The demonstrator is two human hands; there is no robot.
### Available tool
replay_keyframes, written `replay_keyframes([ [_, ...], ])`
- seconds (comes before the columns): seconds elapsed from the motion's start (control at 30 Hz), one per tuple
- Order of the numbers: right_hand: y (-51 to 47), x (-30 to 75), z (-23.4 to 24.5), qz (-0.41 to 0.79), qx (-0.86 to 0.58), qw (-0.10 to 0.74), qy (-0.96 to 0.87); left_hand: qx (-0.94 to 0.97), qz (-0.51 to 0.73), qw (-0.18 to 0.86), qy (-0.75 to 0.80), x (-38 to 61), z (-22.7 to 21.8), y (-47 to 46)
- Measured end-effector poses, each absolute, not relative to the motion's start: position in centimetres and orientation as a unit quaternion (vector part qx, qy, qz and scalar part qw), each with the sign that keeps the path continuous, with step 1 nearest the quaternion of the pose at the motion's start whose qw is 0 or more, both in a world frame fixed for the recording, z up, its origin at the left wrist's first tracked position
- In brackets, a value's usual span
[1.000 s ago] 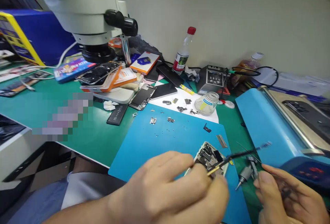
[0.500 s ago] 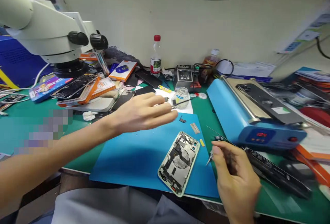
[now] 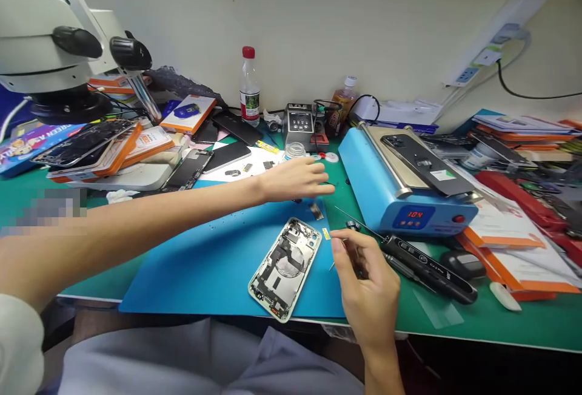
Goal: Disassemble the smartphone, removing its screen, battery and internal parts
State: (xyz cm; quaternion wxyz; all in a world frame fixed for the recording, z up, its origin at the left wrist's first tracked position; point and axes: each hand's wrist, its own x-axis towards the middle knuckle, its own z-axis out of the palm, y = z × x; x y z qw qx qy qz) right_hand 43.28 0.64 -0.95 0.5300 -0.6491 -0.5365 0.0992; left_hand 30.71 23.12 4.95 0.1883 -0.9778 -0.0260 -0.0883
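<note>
My left hand (image 3: 297,179) reaches palm down over the far edge of the blue mat (image 3: 182,273), fingers stretched out, just in front of a glass jar (image 3: 295,150). Nothing shows in its fingers. My right hand (image 3: 370,286) is closed around a slim screwdriver (image 3: 331,266); its thin tip points down at the mat's right edge, and most of its body is hidden by the fingers. Between the hands lies an opened phone housing (image 3: 268,289), inner side up. Beside it are a small yellow part (image 3: 326,233) and a grey metal plate (image 3: 316,211).
A blue heating plate machine (image 3: 373,182) bearing a dark phone (image 3: 425,164) stands at right. Before it lies a black electric screwdriver (image 3: 430,267). At left are a microscope (image 3: 50,49) and stacked boxes (image 3: 95,161). A red-capped bottle (image 3: 250,94) stands behind.
The view has swung right, so the bench things sit further left. My left arm reaches further across, with its hand still stretched out. My right hand keeps hold of the screwdriver.
</note>
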Motion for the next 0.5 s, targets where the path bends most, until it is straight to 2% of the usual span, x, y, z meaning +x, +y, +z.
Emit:
replay_keyframes([
  [0.13,0.9,43.2,-0.9,0.076,-0.647,0.587,-0.48,-0.97,-0.122,0.158,-0.138,28.2,6.0,21.5],
  [0.27,1.7,43.3,-1.0,0.077,-0.632,0.651,-0.414,-0.942,-0.093,0.03,-0.322,22.8,6.5,14.9],
  [0.37,2.0,43.3,-1.0,0.109,-0.617,0.661,-0.413,-0.925,-0.07,-0.032,-0.373,19.8,5.0,8.5],
  [0.5,1.5,43.8,-0.5,0.095,-0.621,0.663,-0.407,-0.898,-0.157,-0.023,-0.41,20.3,1.2,3.0],
])
